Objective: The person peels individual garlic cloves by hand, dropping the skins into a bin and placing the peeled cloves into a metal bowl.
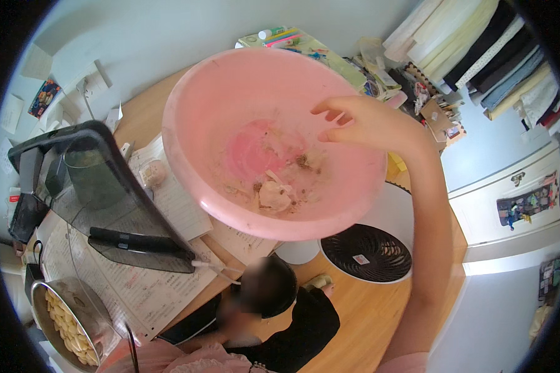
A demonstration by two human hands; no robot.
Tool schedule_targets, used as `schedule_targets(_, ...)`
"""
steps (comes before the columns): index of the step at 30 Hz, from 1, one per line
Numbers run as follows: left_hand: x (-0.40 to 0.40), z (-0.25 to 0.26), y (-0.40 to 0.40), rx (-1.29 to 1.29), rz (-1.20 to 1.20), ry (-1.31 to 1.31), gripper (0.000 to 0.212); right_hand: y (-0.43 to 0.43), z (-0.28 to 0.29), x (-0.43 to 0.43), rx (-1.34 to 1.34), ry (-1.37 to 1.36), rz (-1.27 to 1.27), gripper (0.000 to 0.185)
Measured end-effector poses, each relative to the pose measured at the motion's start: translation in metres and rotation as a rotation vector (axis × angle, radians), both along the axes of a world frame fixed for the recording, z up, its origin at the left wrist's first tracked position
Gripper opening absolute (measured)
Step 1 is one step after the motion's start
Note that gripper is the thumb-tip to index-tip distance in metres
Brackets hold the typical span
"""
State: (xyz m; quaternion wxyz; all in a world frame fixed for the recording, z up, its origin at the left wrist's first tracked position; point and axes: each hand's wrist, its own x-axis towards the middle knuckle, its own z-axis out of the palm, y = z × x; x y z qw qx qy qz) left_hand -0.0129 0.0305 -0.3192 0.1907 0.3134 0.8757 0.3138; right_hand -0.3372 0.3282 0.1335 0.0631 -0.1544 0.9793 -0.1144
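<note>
My right hand [354, 122] reaches from the right over the rim of a large pink plastic basin [261, 84]. Its fingers are apart and slightly curled inside the basin, with nothing seen between them. Papery garlic skins, dark root ends and a pale garlic piece [274, 196] lie on the basin's bottom. My left hand is out of view. At the lower left a steel pot [81, 300] holds many peeled garlic cloves [67, 326]. A whitish round thing, perhaps a garlic bulb [153, 173], lies on papers left of the basin.
A dark translucent container [98, 196] stands tilted left of the basin, over printed sheets [144, 291]. Beneath it runs a white cable [214, 265]. Another person in black [303, 321] is low beside the desk. A black-and-white fan [366, 254] stands right of them; stationery lies behind the basin.
</note>
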Motion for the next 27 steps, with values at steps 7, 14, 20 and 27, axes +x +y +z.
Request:
schedule_targets(7, 0.002, 0.001, 0.007, -0.026, -0.055, 0.129, 0.014, -0.005, -0.029, -0.009, 0.283, -0.313, -0.023, 0.049)
schedule_targets(14, -0.001, 0.006, -0.002, -0.099, -0.069, 0.165, 0.014, -0.04, -0.043, -0.008, 0.524, -0.31, -0.08, 0.05)
schedule_targets(20, -0.001, 0.015, -0.007, -0.1, -0.007, 0.148, 0.014, -0.047, 0.016, 0.047, -0.208, -0.025, -0.16, 0.041)
schedule_targets(27, 0.003, -0.002, 0.004, -0.089, 0.052, 0.048, 0.015, -0.051, -0.021, 0.205, -1.324, 0.283, -0.452, 0.037)
